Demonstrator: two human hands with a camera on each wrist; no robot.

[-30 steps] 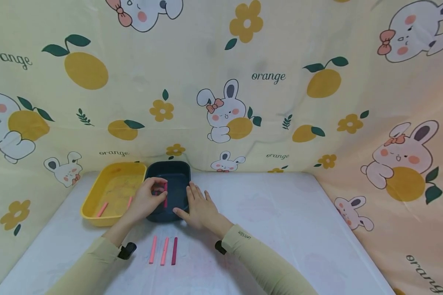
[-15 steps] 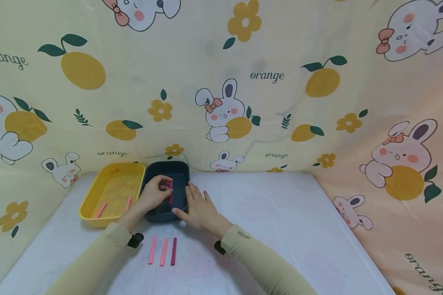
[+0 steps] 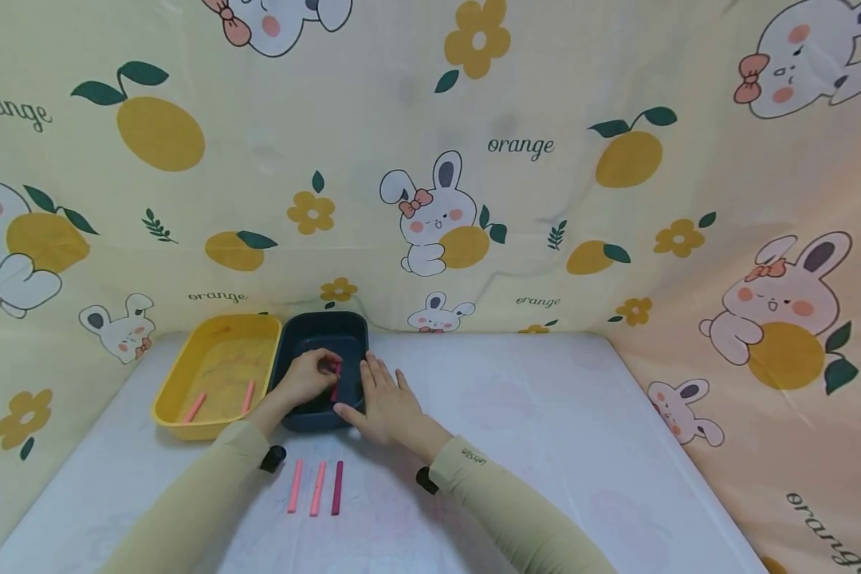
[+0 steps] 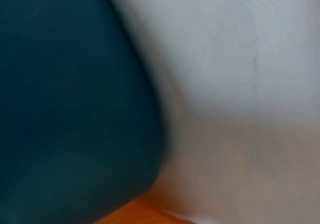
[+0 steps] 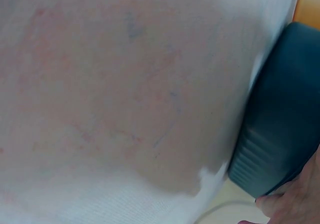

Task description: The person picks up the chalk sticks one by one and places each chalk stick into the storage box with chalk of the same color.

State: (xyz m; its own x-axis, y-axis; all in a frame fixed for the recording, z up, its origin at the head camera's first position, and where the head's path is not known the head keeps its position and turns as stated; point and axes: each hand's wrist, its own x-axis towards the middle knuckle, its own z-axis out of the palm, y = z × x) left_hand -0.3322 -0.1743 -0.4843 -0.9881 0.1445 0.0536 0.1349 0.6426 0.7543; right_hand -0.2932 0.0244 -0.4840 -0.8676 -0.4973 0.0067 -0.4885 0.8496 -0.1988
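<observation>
In the head view my left hand (image 3: 304,379) reaches inside a dark blue rectangular box (image 3: 323,321). Its thumb and fingers pinch a slim dark pink stick (image 3: 336,384), partly hidden and roughly upright in that view; I cannot tell whether it touches the bottom. My right hand (image 3: 391,406) rests against the box's right side, fingers fairly straight and thumb at the near corner. The left wrist view has only the box's outer wall (image 4: 75,104) close up. In the right wrist view the box wall (image 5: 280,109) shows at the right, with part of my right hand (image 5: 297,196) below.
A yellow tray (image 3: 201,431) stands left of the box, with two light pink sticks (image 3: 195,406) in it. In front lie two light pink sticks (image 3: 295,486) and one dark pink stick (image 3: 337,488) on the white table (image 3: 531,446). A printed cloth (image 3: 516,207) hangs behind.
My left hand, with the dark pink stick, has moved right within the dark blue box and sits slightly lower. My right hand has stayed at the box's side.
</observation>
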